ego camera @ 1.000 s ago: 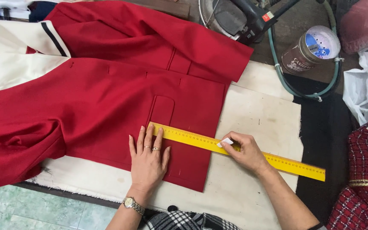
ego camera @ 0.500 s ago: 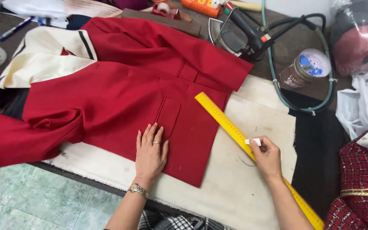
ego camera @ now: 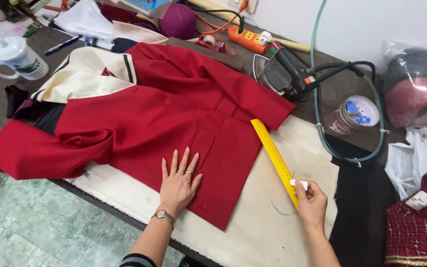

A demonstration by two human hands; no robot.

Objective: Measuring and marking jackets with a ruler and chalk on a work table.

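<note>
Fabric of a red jacket [ego camera: 149, 118] lies spread over a cream padded board [ego camera: 253, 232] on the work table, with its cream lining [ego camera: 87, 79] turned out at the upper left. The left hand [ego camera: 180, 184] rests flat on the lower front of the jacket, just below a sewn pocket flap [ego camera: 201, 143], fingers spread and pressing the cloth down; it holds nothing. A wristwatch [ego camera: 163, 215] is on that wrist. The right hand [ego camera: 312, 203] is on the bare board, to the right of the jacket edge. It pinches a small white piece of chalk [ego camera: 298, 184] between thumb and fingers, and it touches the lower end of a yellow ruler [ego camera: 274, 157]. The ruler lies diagonally, its upper end just beside the jacket hem. Behind it, a steam iron [ego camera: 285, 74] with green hose [ego camera: 320, 123] stands near a round tin [ego camera: 352, 116]. A white mug [ego camera: 18, 59] is far left.
</note>
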